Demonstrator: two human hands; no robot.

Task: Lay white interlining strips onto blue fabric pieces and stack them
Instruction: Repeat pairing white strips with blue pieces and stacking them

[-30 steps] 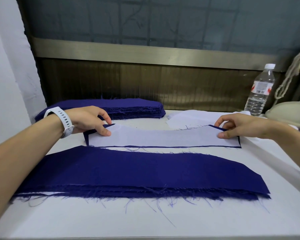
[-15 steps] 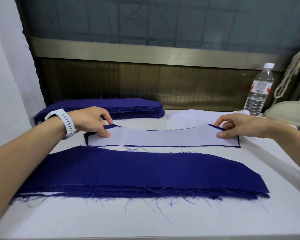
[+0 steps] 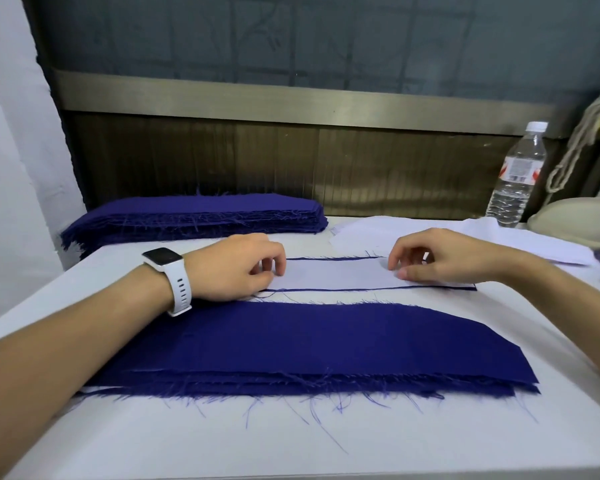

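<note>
The strip (image 3: 336, 273) lies on a blue piece (image 3: 361, 289) mid-table, with thin blue margins showing front and back. The left hand (image 3: 236, 268) and right hand (image 3: 444, 259) touch it with curled fingertips; I cannot tell whether they pinch or only press. An uneven drag from either hand could skew the strip off those margins.

Clear room lies between the left hand (image 3: 236, 271) and right hand (image 3: 440, 258). Beyond the left hand rises a thick blue stack (image 3: 201, 216); well beyond the right hand stands a water bottle (image 3: 516, 178). Bare surface (image 3: 291, 445) lies nearer than both hands.
</note>
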